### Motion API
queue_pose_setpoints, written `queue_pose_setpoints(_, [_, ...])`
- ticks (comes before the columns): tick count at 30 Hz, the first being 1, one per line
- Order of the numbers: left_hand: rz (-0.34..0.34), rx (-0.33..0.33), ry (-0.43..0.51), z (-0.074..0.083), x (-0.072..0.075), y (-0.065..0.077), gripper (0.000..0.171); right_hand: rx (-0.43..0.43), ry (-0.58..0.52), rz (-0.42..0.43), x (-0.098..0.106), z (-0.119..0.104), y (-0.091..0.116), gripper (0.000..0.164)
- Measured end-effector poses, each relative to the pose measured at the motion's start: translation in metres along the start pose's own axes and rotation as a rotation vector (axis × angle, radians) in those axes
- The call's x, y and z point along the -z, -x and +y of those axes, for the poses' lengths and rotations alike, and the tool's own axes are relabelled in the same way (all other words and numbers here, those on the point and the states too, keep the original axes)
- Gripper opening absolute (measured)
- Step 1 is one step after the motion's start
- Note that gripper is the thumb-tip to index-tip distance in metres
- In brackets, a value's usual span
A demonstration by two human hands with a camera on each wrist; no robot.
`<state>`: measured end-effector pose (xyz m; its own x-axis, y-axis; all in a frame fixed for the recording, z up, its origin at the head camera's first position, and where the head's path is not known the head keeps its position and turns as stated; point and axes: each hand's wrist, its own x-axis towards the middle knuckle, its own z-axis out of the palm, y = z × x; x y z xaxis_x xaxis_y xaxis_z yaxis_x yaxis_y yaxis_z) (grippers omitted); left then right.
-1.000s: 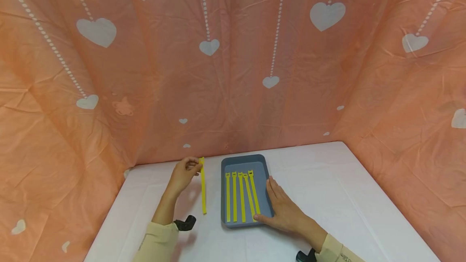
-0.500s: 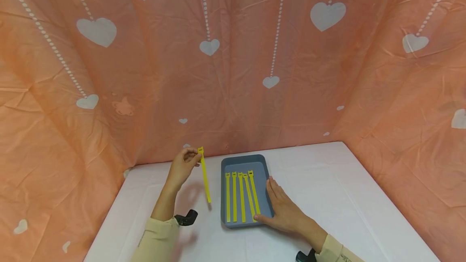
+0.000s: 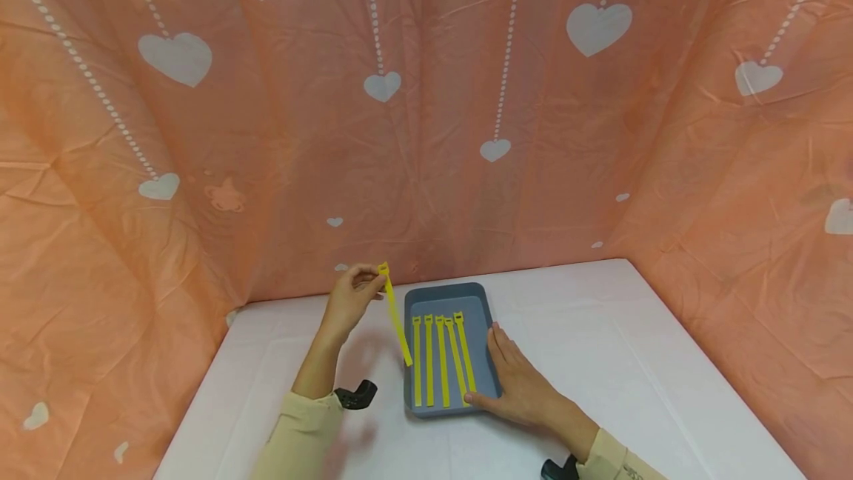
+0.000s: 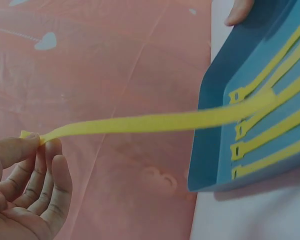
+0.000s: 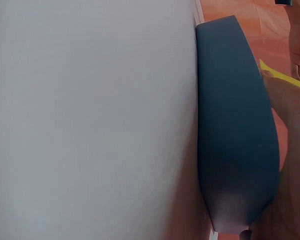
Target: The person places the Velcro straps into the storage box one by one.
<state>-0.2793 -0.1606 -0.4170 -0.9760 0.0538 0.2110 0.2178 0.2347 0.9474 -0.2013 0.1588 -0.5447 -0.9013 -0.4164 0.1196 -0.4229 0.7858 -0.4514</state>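
My left hand pinches a yellow hook-and-loop cable tie just below its slotted head. The strap hangs slanting to the right, its free end over the left rim of a blue-grey tray. In the left wrist view the held tie stretches across the tray's far end. Several similar yellow cable ties lie lengthwise in the tray, heads toward the far end, the two rightmost slanted. My right hand rests against the tray's right side with straight fingers, its thumb over the near right corner.
A white cloth covers the table under the tray. Peach curtains with pale hearts enclose the back and both sides. Black wrist-camera mounts sit by the sleeves.
My left hand has risen and moved right with the cable tie. The tie's free end has swung from the left of the tray to its left rim. Right hand and tray have stayed put.
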Motion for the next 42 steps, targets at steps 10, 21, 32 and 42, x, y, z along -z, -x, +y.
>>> queue_pose_setpoints(10, [-0.053,0.015,0.047,-0.004,-0.027,-0.005,0.020,-0.013,-0.002,-0.013,0.000,0.001,-0.001,0.126])
queue_pose_setpoints(21, [-0.116,0.044,0.054,-0.016,-0.055,-0.008,0.018,-0.012,-0.003,-0.021,0.000,0.002,-0.001,0.127])
queue_pose_setpoints(32, [-0.155,0.050,0.063,-0.024,-0.078,-0.015,0.018,-0.003,-0.013,-0.014,0.003,0.000,-0.001,0.126])
queue_pose_setpoints(42, [-0.210,0.052,0.076,-0.026,-0.097,-0.017,0.020,-0.005,0.004,-0.022,0.002,0.002,-0.002,0.127])
